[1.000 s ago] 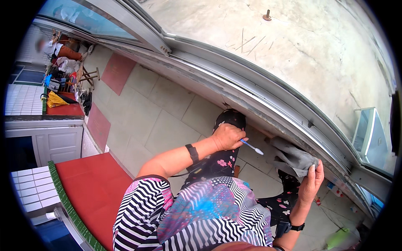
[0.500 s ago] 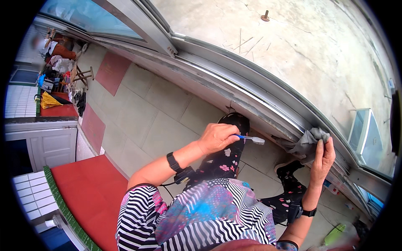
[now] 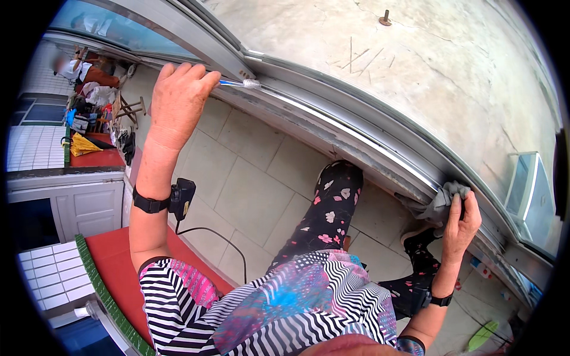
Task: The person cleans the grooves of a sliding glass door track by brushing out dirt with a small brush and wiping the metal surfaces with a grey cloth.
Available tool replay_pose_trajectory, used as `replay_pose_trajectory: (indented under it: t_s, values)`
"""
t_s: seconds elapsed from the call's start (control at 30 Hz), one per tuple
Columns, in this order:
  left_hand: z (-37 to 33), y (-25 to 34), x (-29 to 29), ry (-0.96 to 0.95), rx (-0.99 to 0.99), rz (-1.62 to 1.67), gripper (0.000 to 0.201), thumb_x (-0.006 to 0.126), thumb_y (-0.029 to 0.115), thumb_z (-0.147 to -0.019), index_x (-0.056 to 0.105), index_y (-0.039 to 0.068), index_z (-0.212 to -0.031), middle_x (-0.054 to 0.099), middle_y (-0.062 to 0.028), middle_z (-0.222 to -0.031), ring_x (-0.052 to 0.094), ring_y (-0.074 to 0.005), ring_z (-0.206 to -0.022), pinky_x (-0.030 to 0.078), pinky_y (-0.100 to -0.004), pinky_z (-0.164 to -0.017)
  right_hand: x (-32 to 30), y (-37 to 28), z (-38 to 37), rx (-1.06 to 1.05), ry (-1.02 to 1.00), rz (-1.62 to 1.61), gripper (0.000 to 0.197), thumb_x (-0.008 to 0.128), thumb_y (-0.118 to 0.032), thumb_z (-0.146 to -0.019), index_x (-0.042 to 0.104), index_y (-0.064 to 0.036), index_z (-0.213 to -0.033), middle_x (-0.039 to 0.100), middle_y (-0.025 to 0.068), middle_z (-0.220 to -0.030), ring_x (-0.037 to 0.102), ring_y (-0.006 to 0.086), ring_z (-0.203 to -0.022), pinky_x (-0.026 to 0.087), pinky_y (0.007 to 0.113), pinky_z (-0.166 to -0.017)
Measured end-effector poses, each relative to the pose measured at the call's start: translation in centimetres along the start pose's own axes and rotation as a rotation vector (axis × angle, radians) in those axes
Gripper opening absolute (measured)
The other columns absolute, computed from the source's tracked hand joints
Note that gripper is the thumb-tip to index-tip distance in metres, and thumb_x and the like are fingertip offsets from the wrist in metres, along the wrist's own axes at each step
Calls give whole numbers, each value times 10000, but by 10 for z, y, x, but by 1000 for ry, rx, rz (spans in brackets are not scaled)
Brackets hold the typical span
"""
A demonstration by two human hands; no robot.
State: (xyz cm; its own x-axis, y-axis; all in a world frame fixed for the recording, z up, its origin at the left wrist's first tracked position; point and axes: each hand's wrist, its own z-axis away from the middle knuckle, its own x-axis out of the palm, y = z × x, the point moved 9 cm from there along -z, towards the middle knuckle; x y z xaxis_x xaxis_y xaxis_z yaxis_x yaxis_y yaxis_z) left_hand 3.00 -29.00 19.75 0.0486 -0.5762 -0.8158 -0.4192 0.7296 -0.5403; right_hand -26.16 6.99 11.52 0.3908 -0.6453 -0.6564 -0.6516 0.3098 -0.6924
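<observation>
My left hand (image 3: pixel 177 102) is raised to the upper left and grips a blue-handled toothbrush (image 3: pixel 238 84). Its white bristles touch the metal sliding-door track (image 3: pixel 332 127). My right hand (image 3: pixel 462 219) is at the right, closed on a grey cloth (image 3: pixel 436 204) that is pressed against the same track lower down. A black band with a small device (image 3: pixel 181 199) and a cable sits on my left wrist. My legs in black floral trousers (image 3: pixel 326 210) stand on the beige floor tiles (image 3: pixel 249 172).
A grey concrete surface (image 3: pixel 427 77) with a metal stud (image 3: pixel 385 18) lies beyond the track. A red-topped counter (image 3: pixel 119 267) with a green tiled edge is at lower left. Cluttered items and a person (image 3: pixel 77 68) are at far left. A glass pane (image 3: pixel 525 196) stands at right.
My left hand has swung up and to the left along the track with the toothbrush. My right hand stays on the grey cloth at the track, now slightly lower in view.
</observation>
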Motion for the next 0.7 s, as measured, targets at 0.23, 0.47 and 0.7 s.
replay_pose_trajectory:
  t_s: [0.23, 0.47, 0.7]
  values:
    - [-23, 21, 0, -25, 180, -55, 95, 657, 73, -758, 646, 142, -822, 574, -17, -777, 612, -187, -813, 465, -312, -778, 2, -2, 0, -50, 3, -6, 77, 580, -9, -948, 617, 35, -998, 593, 139, -852, 551, 278, -743, 462, 302, -727]
    - [-29, 30, 5, -80, 152, -45, 92, 656, 61, -768, 614, 124, -820, 576, -38, -780, 631, -221, -838, 524, -337, -748, 0, 1, 2, -40, 9, 4, 47, 602, -5, -934, 588, 36, -953, 553, 144, -828, 526, 295, -725, 451, 312, -704]
    - [-18, 10, 15, -287, -132, 120, 124, 616, 228, -938, 579, 112, -918, 618, -67, -811, 664, -304, -788, 519, -440, -629, 0, -5, 0, -67, -6, 11, 50, 605, 2, -932, 583, 41, -955, 553, 153, -832, 531, 301, -729, 455, 312, -706]
